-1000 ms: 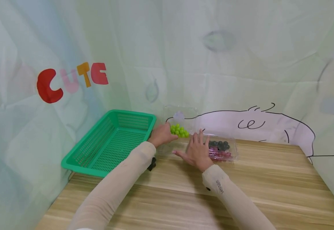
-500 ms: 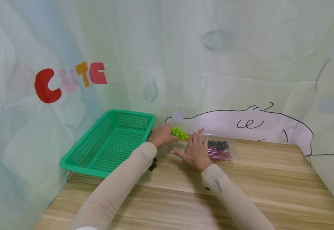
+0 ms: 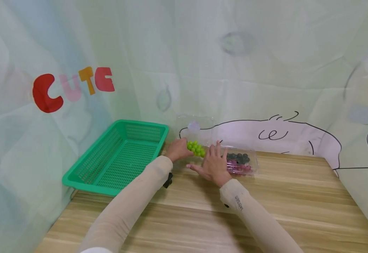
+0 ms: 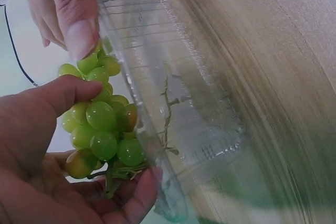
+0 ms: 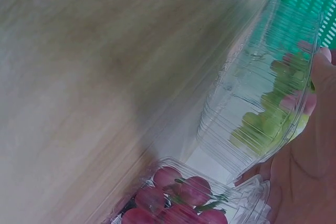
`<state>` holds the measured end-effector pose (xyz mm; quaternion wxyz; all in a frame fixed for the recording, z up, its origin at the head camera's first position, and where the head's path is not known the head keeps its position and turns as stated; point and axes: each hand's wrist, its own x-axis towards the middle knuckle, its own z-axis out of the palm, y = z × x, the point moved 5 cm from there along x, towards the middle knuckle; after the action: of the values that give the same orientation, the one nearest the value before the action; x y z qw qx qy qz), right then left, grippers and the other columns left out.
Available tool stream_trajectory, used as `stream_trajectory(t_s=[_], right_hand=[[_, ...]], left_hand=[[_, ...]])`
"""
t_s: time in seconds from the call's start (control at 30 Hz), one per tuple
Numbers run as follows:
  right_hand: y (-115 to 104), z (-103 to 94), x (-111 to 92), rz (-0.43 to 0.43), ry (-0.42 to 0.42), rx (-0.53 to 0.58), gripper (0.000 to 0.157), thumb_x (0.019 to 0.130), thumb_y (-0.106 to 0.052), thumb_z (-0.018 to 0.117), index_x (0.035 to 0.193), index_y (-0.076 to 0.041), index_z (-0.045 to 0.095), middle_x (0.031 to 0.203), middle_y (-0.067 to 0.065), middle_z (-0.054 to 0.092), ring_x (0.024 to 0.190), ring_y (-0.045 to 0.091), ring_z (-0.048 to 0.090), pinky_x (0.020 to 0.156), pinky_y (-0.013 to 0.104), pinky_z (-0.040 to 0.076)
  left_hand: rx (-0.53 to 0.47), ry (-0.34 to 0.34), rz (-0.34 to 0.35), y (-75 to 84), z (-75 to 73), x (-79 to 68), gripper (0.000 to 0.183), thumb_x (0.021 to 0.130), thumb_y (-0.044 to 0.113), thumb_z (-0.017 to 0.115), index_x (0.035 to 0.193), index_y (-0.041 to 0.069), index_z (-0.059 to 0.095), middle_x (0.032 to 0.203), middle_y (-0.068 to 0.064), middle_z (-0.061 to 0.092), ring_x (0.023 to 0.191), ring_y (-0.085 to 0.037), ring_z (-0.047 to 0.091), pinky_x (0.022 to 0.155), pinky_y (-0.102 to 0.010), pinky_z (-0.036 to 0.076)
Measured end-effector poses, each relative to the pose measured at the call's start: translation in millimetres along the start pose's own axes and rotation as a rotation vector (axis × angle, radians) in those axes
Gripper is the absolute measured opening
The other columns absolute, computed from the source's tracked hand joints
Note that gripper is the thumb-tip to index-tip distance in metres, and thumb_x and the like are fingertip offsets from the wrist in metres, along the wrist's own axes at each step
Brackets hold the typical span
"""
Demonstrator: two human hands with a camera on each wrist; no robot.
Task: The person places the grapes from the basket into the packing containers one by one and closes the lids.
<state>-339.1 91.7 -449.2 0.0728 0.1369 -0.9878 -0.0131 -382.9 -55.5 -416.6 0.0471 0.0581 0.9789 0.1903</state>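
My left hand (image 3: 178,149) holds a bunch of green grapes (image 4: 102,121), its thumb over the berries and its fingers beneath near the stem. The bunch sits at the open top of a clear plastic box (image 4: 181,129), and a fingertip meets the box's rim. My right hand (image 3: 215,163) has its fingers extended between this box and a second clear box (image 3: 254,165); its thumb comes close to the far end of the bunch in the left wrist view. The second box contains dark grapes (image 3: 239,158) and red grapes (image 5: 184,195).
A green plastic basket (image 3: 114,192) stands left of the boxes on the wooden table (image 3: 282,211). Behind the grapes rises a clear raised lid (image 3: 204,128) with a pale round sticker. A printed curtain (image 3: 234,88) closes off the back and sides.
The left hand has lowered the green grapes slightly toward the box. The right hand keeps nearly the same place, and the head view has shifted a little.
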Motion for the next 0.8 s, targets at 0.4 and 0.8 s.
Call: stream_trajectory(t_s=[0.4,0.8], right_hand=[[-0.5,0.6,0.5,0.002,-0.008,-0.017,0.127,0.079,-0.097,0.024,0.152,0.006,0.037,0.158,0.025,0.034,0.154,0.045,0.01,0.119,0.068,0.015],[-0.6,-3.9,-0.8,0.002,0.024,-0.01,0.124,0.08,-0.095,0.03,0.148,0.008,0.043,0.155,0.026,0.038,0.153,0.046,0.015,0.118,0.069,0.018]], left_hand=[[0.05,-0.008,0.007,1.6,6.9,0.5,0.046,0.087,0.034,0.08,0.117,0.004,0.062,0.106,-0.01,0.067,0.097,-0.027,0.065,0.086,-0.043,0.055],[0.072,0.007,-0.006,1.3,17.1,4.5,0.04,0.086,0.027,0.082,0.111,0.002,0.063,0.102,-0.01,0.067,0.096,-0.026,0.063,0.087,-0.041,0.055]])
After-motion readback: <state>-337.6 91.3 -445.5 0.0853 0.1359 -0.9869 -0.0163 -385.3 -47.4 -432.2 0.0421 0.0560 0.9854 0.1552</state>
